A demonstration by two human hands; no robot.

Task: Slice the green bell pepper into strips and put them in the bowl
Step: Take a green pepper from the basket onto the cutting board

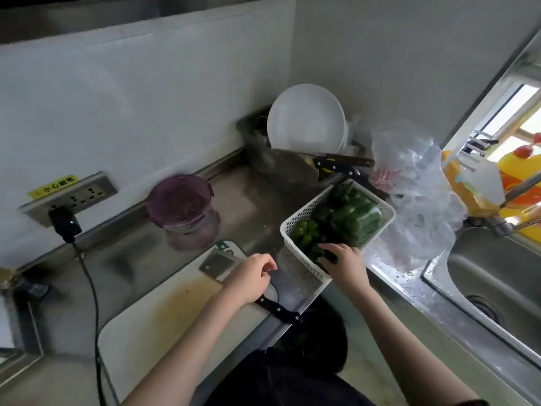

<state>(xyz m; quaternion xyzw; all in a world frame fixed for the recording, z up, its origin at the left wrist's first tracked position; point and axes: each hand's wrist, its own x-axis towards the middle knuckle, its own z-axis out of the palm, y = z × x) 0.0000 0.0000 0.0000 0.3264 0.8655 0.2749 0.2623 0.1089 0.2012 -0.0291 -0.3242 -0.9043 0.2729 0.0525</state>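
A person stands at a steel kitchen counter with both bare arms reaching forward. A white slotted plastic basket, rectangular and set at an angle near the middle of the view, holds several glossy green bell peppers. The right hand reaches over the basket's near corner, fingers curled around one dark green pepper. At nine o'clock from it, just beside the basket, the left hand hovers with fingers loosely curled and holding nothing, above a cleaver whose broad grey blade lies flat on a pale, stained cutting board; the black riveted handle juts out at five o'clock from that hand. At ten o'clock from the basket sits a round purple-tinted bowl with side clips; what it contains cannot be made out. At twelve o'clock a dish rack holds an upright white plate, with knives laid across its front. Crumpled clear plastic bags lie at two o'clock, beside a wet steel sink at three o'clock.
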